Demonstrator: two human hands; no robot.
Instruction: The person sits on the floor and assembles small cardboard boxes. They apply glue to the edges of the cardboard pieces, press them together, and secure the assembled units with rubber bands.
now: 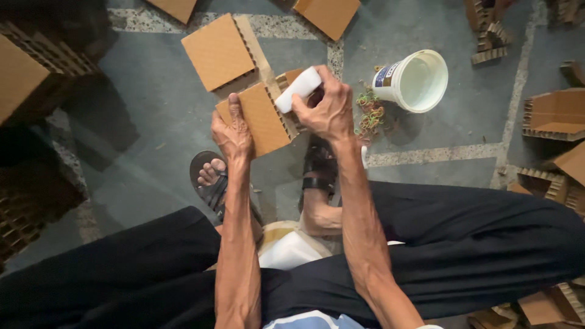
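Corrugated cardboard piece sits between your two hands, held above the floor just ahead of your sandalled feet. Your left hand clamps its near left edge, fingers curled shut around the board so it stays steady and tilted toward you. Your right hand grips a white block with closed fingers, pressing one end against the board's right, fluted edge. Just right of that hand lies a small heap of coloured rubber bands, and beyond it a white plastic tub tipped on its side, both within easy reach. More cardboard squares lie farther off on the grey floor.
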